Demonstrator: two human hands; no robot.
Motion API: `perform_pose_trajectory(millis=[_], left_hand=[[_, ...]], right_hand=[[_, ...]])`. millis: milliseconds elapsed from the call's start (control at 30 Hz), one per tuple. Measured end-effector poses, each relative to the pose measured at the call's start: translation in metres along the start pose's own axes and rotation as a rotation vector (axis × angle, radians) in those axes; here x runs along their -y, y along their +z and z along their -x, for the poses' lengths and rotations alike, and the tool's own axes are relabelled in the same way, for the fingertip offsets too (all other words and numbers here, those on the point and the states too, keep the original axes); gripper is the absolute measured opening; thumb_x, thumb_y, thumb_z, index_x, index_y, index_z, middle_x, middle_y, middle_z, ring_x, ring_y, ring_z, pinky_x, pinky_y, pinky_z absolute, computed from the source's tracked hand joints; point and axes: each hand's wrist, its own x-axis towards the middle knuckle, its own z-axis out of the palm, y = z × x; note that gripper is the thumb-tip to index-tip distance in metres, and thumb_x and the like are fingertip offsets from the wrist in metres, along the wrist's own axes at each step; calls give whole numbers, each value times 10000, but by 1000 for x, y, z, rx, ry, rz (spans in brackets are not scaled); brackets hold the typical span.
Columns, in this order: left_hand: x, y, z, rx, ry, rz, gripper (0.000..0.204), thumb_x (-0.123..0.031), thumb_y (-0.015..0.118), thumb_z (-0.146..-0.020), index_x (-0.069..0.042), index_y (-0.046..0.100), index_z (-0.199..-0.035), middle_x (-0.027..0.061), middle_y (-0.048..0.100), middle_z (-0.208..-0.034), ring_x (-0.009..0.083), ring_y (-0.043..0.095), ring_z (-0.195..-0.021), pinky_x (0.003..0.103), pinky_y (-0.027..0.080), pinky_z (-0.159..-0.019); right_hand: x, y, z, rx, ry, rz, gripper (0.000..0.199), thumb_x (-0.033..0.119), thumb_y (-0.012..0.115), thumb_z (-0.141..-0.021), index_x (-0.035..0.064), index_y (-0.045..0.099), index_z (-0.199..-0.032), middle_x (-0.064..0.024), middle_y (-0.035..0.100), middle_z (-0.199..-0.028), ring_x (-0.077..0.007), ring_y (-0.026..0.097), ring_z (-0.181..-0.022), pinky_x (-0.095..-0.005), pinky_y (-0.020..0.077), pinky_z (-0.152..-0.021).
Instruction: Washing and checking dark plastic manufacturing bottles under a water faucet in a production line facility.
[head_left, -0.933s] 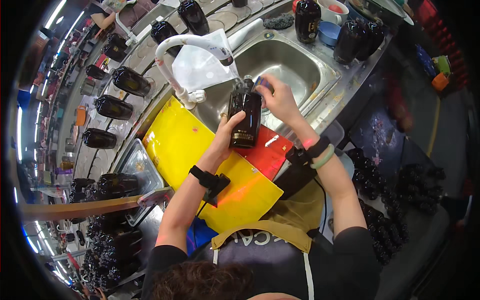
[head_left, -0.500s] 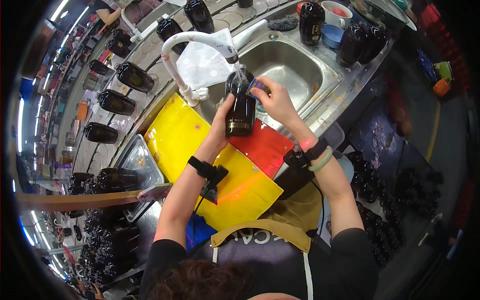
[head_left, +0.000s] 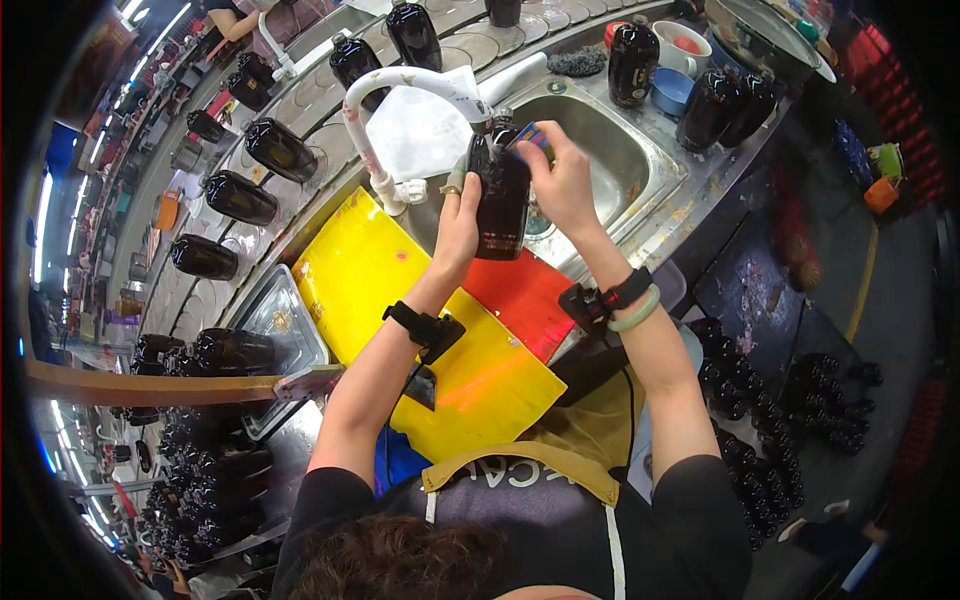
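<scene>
Under the spout of the white curved faucet (head_left: 365,120), a dark glossy bottle (head_left: 503,210) is in my left hand (head_left: 459,225), whose thumb and fingers wrap round its side. The bottle stands nearly upright, its neck close to the spout. My right hand (head_left: 563,185) pinches a small blue pad (head_left: 532,136) beside the bottle's neck and shoulder. Whether the pad presses on the glass is hard to make out. Behind both hands lies the steel sink (head_left: 610,135), partly covered by them.
Yellow (head_left: 350,270) and red (head_left: 520,300) sheets cover the near side. A conveyor (head_left: 480,48) carries several dark bottles (head_left: 278,147). More bottles (head_left: 634,65), a blue bowl (head_left: 672,90) and a white mug (head_left: 682,47) stand right of the sink. A metal tray (head_left: 300,325) sits left.
The bottle and my left hand have shifted slightly up and right. My right hand has moved with the blue pad up towards the bottle's neck.
</scene>
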Motion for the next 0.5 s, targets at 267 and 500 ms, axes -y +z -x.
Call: perform_pose_trajectory(millis=[267,500], left_hand=[[-7,4,-14,-63,93,-31,509,-434,450,-1041,-7,508,-1313,95,601,-1207,140,578,-1054,291,465,-917],[-31,9,-25,35,-40,439,463,-438,595,-970,-36,577,-1200,63,687,-1015,188,693,-845,364,591,-762]], right_hand=[[17,-2,-5,145,-226,21,174,79,657,-877,-23,617,-1012,-185,662,-854,-311,674,-765,-360,502,-672],[8,-30,30,78,241,-36,172,140,660,-912,-21,605,-934,-140,667,-794,-191,655,-689,-333,500,-580]])
